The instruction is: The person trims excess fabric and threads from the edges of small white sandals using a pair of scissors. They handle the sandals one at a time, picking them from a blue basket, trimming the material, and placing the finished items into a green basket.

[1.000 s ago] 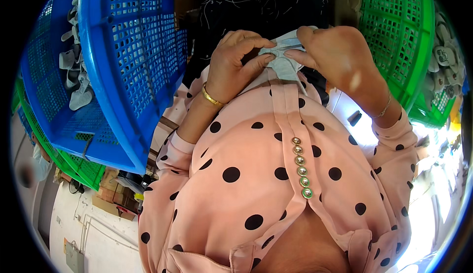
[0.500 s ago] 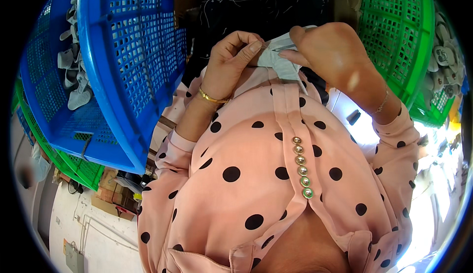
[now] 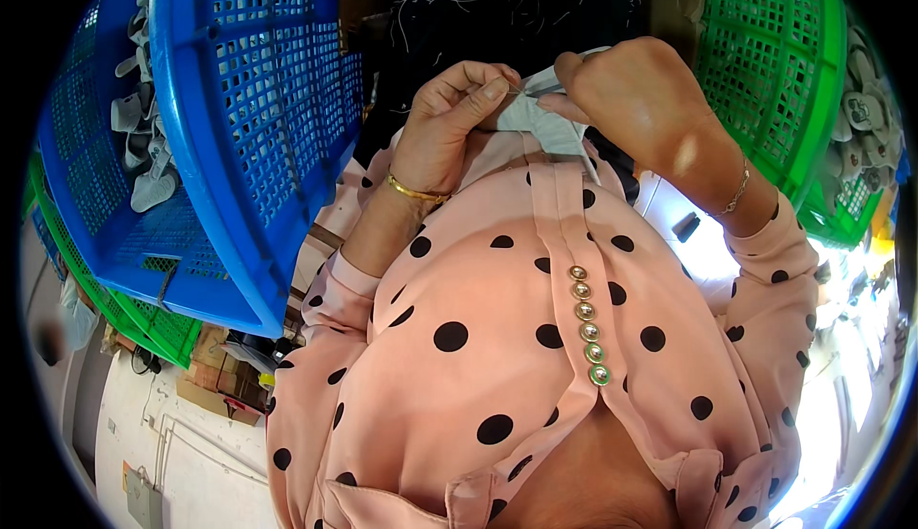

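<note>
Between a blue plastic basket [image 3: 273,99] and a green plastic basket [image 3: 765,70], the right hand [image 3: 636,85] clamped a pale-grey fabric piece [image 3: 550,128], the left hand [image 3: 448,113] pinched together at its left edge; not yet laid down, it appeared unfinished.

Head view, left of a side-by-side pair worn on the head. Wide fisheye, upright, unmirrored. Looks steeply down along the wearer's own front: polka-dot shirt [image 3: 497,367] very near, filling centre and lower frame, collar at bottom edge. Hands [image 3: 636,89] farther from lens, upper middle, seen from above. Field broad enough for blue basket [image 3: 196,147] at left, green basket [image 3: 827,70] at right; straight edges bow toward dark rounded border.
</note>
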{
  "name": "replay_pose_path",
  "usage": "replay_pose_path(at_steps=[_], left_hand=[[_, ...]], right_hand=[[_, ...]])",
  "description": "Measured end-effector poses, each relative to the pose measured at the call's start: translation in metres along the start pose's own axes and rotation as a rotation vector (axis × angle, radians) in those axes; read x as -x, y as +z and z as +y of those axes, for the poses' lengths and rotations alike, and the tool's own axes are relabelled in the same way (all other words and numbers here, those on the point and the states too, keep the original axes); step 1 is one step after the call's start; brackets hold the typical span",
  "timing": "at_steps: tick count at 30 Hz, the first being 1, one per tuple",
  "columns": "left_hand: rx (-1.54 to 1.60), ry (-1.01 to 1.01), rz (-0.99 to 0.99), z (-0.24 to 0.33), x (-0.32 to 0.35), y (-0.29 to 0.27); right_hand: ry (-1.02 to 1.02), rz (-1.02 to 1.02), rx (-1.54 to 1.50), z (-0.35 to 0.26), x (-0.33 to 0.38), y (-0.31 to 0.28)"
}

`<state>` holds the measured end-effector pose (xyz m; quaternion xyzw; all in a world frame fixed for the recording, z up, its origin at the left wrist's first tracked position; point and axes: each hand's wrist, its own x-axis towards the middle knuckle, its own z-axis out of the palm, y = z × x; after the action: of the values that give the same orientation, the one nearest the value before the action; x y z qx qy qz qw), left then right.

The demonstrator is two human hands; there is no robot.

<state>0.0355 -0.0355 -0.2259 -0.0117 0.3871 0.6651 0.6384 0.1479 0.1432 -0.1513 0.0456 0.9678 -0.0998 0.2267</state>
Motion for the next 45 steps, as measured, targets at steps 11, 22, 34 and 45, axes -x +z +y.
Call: replay_pose_path(at_steps=[11,22,34,45], left_hand=[[-0.005,0.042,0.029,0.0,0.0,-0.001],[-1.465,0.783,0.166,0.023,0.006,0.003],[-1.548,0.78,0.039,0.003,-0.014,0.006],[-1.497,0.68,0.037,0.0,-0.011,-0.003]], right_hand=[[-0.051,0.029,-0.007,0.0,0.0,0.006],[0.199,-0.1,-0.121,0.0,0.01,-0.014],[0.15,-0.055,-0.097,0.002,0.011,-0.011],[0.011,0.042,-0.077,-0.003,0.002,0.001]])
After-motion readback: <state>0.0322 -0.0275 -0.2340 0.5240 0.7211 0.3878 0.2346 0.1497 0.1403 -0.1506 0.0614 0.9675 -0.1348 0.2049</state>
